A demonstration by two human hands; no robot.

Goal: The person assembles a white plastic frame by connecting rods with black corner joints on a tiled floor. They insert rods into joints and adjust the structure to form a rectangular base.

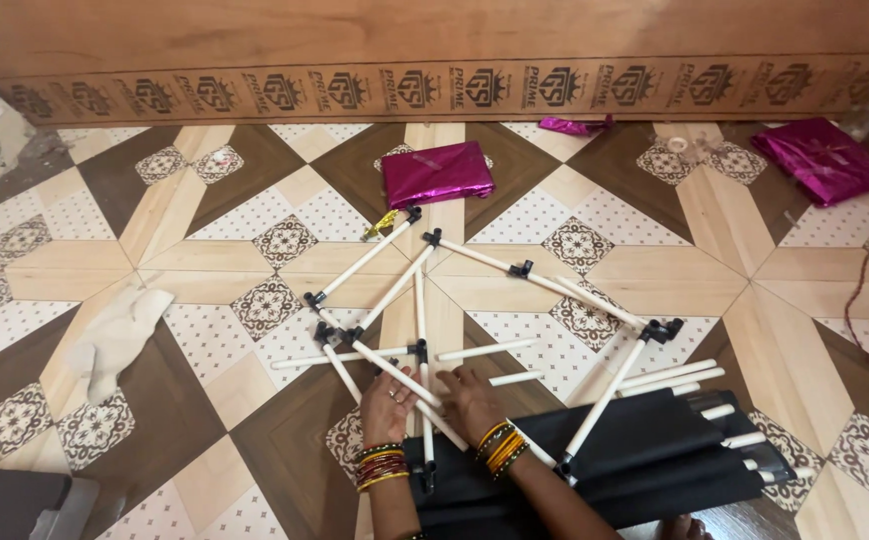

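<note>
We work on the floor (655, 270) with a frame (425, 300) of white rods joined by black connectors (418, 349). The frame lies flat on the patterned tiles, spreading from just in front of us toward a pink packet (438, 172).

Hand position:
- Our left hand (388, 400) rests flat on the rods near the frame's lower end, fingers spread, palm down. It presses but does not close on anything.
- Our right hand (470, 400) lies just beside it, fingers over a diagonal rod. We cannot tell whether these fingers wrap the rod or only rest on it.

Handling, as we judge it:
- The rods look like thin, light, stiff plastic tube. A single rod should lift easily.
- The joints appear to be push-fit, so the assembled frame will likely flex and may separate if lifted by one end.
- We would take hold close to a connector, not at mid-span, and support two points at once.
- Smooth tube may slip; a full wrap grips better than fingertips.

Nearby: a black fabric sheet (655, 450) with loose rods (680, 377) on it at our right, and a white cloth (120, 335) well apart at our left.
</note>
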